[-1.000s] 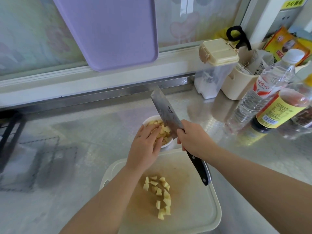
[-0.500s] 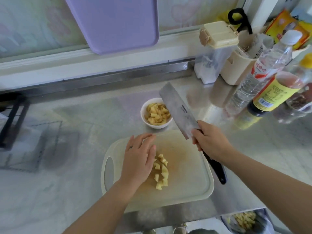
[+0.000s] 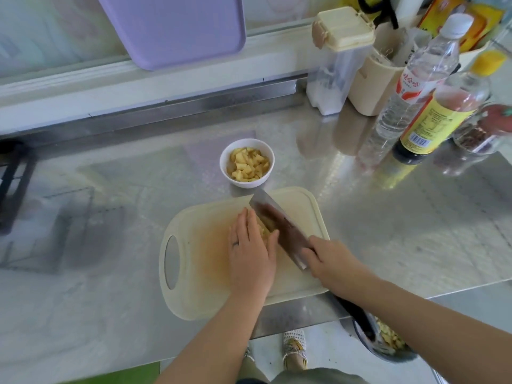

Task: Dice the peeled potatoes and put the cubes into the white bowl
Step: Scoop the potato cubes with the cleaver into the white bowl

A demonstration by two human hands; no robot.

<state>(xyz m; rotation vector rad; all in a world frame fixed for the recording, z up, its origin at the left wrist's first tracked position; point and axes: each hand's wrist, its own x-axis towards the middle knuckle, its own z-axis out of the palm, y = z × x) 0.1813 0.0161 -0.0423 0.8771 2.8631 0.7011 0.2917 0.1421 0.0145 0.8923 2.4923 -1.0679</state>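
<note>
A cream cutting board (image 3: 194,273) lies on the steel counter. A small pile of yellow potato cubes (image 3: 265,228) sits on it, squeezed between my left hand (image 3: 250,253) and the cleaver blade (image 3: 279,231). My left hand lies flat with straight fingers against the cubes and covers most of them. My right hand (image 3: 329,261) grips the cleaver's handle, blade laid low on the board. The white bowl (image 3: 246,162), behind the board, holds several cubes.
Bottles (image 3: 415,79), a cream-lidded container (image 3: 338,59) and a holder stand at the back right. A purple board (image 3: 177,29) leans on the back wall. A dark bowl (image 3: 388,339) with scraps sits below the counter's front edge. A black rack (image 3: 13,184) stands far left.
Both hands came back from the bowl to the board. My left hand settled against the remaining cubes and the cleaver came down from the air onto the board beside them.
</note>
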